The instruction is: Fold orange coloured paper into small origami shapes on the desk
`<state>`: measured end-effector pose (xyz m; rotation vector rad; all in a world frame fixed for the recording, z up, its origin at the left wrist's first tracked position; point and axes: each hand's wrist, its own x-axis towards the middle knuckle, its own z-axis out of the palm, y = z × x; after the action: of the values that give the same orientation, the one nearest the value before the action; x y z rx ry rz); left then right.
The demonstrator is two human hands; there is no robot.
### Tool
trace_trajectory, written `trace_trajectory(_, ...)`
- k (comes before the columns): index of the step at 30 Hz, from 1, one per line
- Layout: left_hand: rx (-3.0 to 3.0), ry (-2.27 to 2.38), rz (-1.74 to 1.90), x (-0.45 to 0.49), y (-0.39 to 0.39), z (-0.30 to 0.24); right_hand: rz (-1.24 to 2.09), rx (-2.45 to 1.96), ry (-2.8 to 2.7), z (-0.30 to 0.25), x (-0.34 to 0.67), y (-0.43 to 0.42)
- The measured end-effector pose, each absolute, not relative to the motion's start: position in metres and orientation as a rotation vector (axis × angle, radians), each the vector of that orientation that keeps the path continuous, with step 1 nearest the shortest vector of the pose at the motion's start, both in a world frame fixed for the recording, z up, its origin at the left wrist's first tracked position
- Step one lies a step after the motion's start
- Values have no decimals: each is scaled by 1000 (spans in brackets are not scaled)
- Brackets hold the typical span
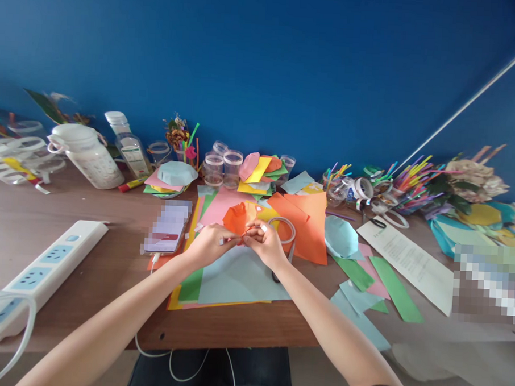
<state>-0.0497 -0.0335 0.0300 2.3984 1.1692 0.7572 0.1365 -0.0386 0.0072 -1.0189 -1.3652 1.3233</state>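
Observation:
My left hand (210, 242) and my right hand (264, 240) meet over the middle of the desk, both pinched on a small folded orange paper piece (238, 217). Bits of white tape stick to my fingers. A roll of clear tape (282, 228) lies just right of my right hand. Under my hands are stacked sheets: pale blue (237, 277), green, yellow and pink paper (223, 206). Orange sheets (307, 223) lie to the right.
A phone (168, 227) on a cable lies left of my hands, and a white power strip (45, 269) further left. Clear cups (224, 167), jars, a white jug (88, 154), coloured straws (407, 177), scissors (373, 218), paper flowers and a printed sheet (408, 259) crowd the wall side and right.

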Motion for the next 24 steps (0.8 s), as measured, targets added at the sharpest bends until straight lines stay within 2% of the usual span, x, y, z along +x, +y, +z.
trace_trajectory(12,2173,1250,689,-51,-32,29,1047,-1090,-1677,13,131,-50)
trace_trajectory(24,2069,1233,666,-53,-29,28,1037,-1080,-1678,11,132,-49)
